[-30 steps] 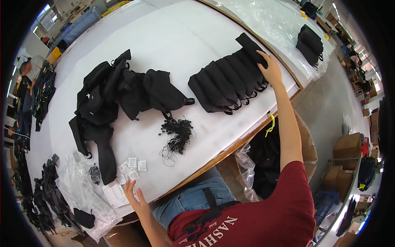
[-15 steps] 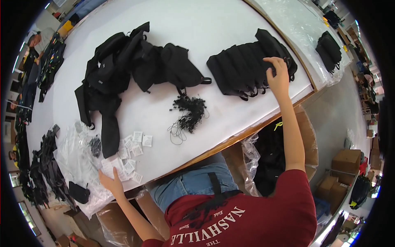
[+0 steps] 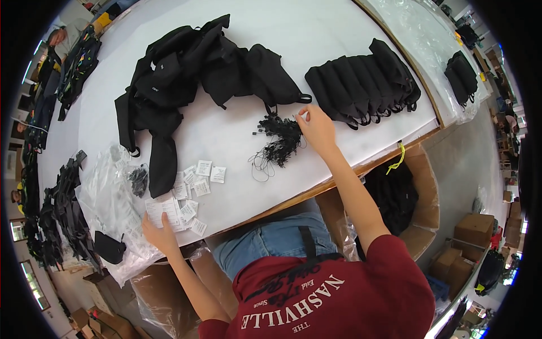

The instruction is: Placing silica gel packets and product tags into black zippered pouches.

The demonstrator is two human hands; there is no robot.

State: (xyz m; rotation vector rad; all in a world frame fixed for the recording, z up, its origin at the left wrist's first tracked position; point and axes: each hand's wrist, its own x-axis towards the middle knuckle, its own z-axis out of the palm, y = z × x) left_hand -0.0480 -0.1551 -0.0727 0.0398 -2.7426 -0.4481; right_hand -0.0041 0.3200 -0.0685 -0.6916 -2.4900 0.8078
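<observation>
My left hand [image 3: 160, 231] lies at the near table edge, thumb and fingers apart. It touches a white printed paper sheet [image 3: 161, 207] beside several loose white hang tags [image 3: 201, 186]. My right hand [image 3: 317, 129] is at the right edge of a tangled heap of black tag strings [image 3: 282, 138], its fingertips drawn together; whatever is between them is too small to make out. Beyond the heap sprawls a pile of black fabric pouches [image 3: 175, 73]. To the right, a row of black pouches [image 3: 361, 85] stands packed side by side.
Clear plastic bags [image 3: 110, 192] and a small black pouch [image 3: 109, 247] lie at the table's left corner. Below the wooden table edge [image 3: 305, 198] stands an open carton [image 3: 426, 195] holding black goods. Black straps [image 3: 70, 212] hang at left, where another person [image 3: 70, 37] stands.
My right hand has moved left from above the row of pouches to the heap of strings. My left hand has stayed by the paper and tags. The whole view has shifted slightly.
</observation>
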